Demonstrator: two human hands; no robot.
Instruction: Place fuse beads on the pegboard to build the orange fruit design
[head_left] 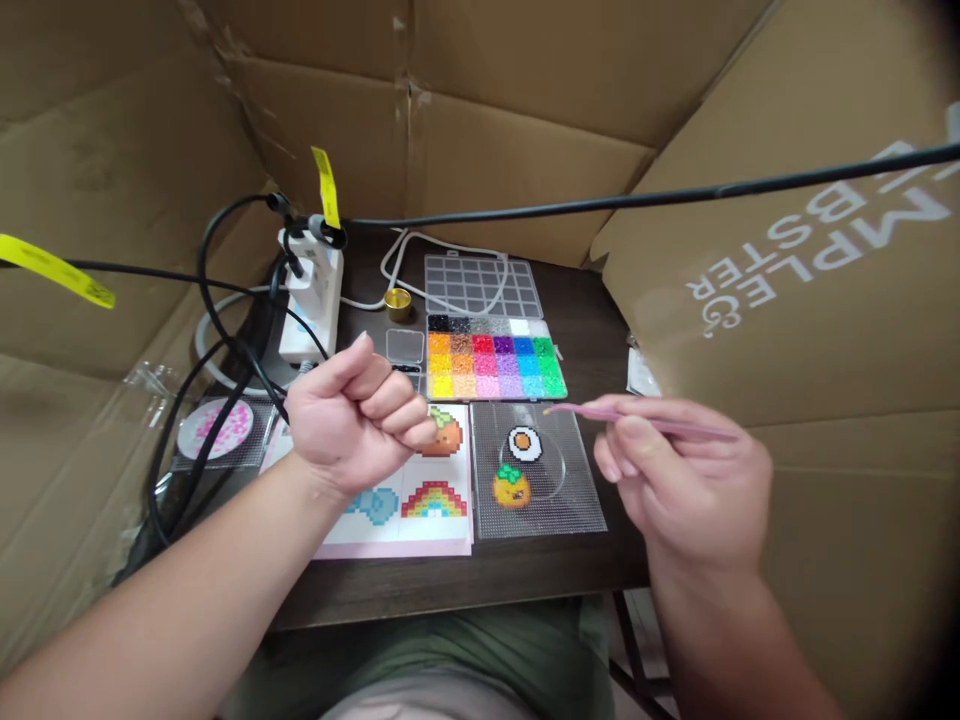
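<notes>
My left hand [358,412] is curled into a loose fist above the pink pattern sheet [420,505], with nothing visible in it. My right hand [686,480] pinches pink tweezers [637,418], whose tip points left over the top edge of the clear pegboard [577,470]. On the pegboard lie a fried-egg bead figure [524,443] and an orange fruit figure [511,487]. The bead box [495,357], with several coloured compartments, stands open just behind the pegboard, its clear lid [482,285] folded back.
A white power strip [311,295] with black cables sits at the back left, near a small gold cap [397,302]. A second pegboard with a pink round figure [219,430] lies at the left. Cardboard walls surround the dark table [480,575]. A black cable [675,195] crosses overhead.
</notes>
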